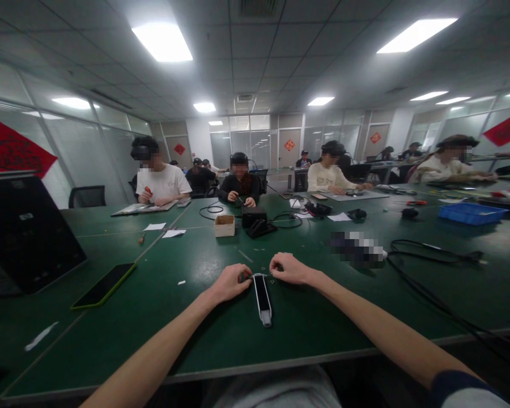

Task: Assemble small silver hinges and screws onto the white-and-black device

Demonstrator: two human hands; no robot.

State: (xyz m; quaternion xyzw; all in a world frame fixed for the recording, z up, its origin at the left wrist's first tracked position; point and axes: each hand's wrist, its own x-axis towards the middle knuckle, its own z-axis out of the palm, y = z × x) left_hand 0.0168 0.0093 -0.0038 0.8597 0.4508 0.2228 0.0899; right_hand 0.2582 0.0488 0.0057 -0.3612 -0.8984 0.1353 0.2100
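Note:
A long, narrow device (262, 296) with a black face and a pale rim lies on the green table (212, 340), its light grey end towards me. My left hand (234, 282) is curled at the device's far left corner, fingertips close together. Just off the far right corner, my right hand (288, 268) is closed in a pinch. Whatever is between the fingers of either hand is too small to make out. Tiny loose pieces (272, 281) lie on the table by my right fingertips.
A green-edged phone (104, 285) and a black computer case (29, 232) are at left. Ahead stand a small cardboard box (225, 226) and a black device (255, 218). Black cables (429, 283) and a blue tray (471, 213) are at right. Several people sit across the table.

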